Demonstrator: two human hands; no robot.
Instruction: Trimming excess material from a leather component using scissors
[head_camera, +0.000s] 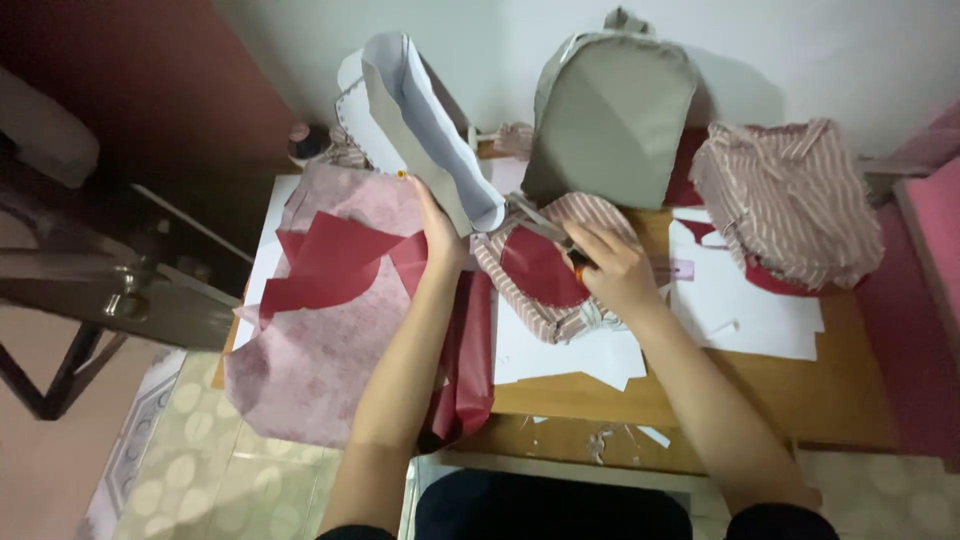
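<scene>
left hand (440, 232) grips grey folded sheet (425, 125), lifted at bench (800, 390) rear | right hand (612, 268) closed on scissors (545, 232) over striped fabric piece (550, 270) at bench centre

Two bare forearms enter from the lower edge of the view, either side of the wooden table (800, 400). The left hand (440, 232) and right hand (615, 272) wear no gloves, rings or watch that can be made out. Both arms are uncovered from wrist to elbow. Dark sleeve edges, near black, show at the elbows, below the table's front edge. Between the arms, also below that edge, lies a dark navy garment over the lap. Fingernails are too small to describe.
</scene>
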